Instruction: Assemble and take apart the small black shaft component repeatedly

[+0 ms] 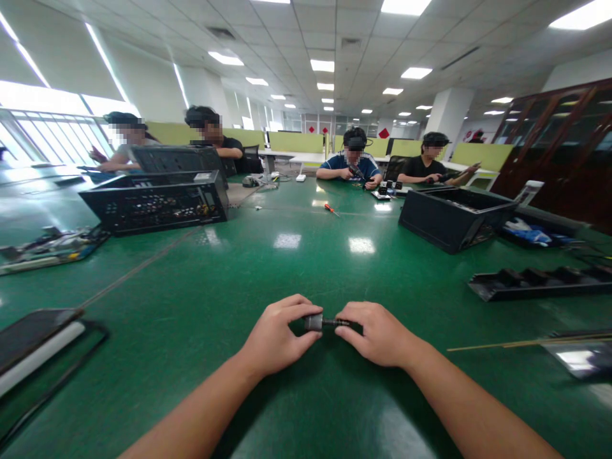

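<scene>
Between my two hands, just above the green table point(248, 255), is a small metal part lying level: a dark grey cylinder with a thin ridged shaft point(329, 322), resembling a drill chuck with its shank. My left hand point(282, 331) grips the cylinder end, with the thumb below and the fingers above. The shaft's right end is pinched in my right hand point(375, 331), whose fingers hide its tip. I cannot tell whether the cylinder and shaft are one piece.
Black computer cases point(157, 204) stand at left, with circuit boards point(52, 245) nearby. Another black case point(449, 217) and a long black tray point(540, 284) are at right. Thin rods point(507, 344) lie nearer. A screwdriver point(329, 208) lies ahead. Several people sit across the table.
</scene>
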Motion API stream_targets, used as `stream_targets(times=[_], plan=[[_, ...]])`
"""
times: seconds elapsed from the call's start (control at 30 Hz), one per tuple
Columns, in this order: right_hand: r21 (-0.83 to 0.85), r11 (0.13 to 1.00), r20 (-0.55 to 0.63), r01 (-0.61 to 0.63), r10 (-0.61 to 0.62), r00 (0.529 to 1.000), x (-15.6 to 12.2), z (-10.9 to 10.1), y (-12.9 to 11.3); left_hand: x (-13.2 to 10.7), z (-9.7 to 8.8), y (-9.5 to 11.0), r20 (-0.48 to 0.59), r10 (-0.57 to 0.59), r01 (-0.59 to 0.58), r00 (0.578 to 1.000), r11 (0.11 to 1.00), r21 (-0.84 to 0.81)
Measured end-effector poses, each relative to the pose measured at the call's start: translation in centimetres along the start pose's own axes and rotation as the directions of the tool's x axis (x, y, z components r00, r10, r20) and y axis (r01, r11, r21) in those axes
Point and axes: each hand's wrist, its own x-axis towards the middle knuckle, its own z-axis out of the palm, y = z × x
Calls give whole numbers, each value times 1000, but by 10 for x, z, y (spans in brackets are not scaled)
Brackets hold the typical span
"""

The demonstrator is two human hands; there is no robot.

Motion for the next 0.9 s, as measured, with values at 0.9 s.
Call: stream_targets(times=[0.9], plan=[[3,999,16,-32,32,999,0,-3,0,0,-1,-2,-12,-4,4,1000,1000,-11]])
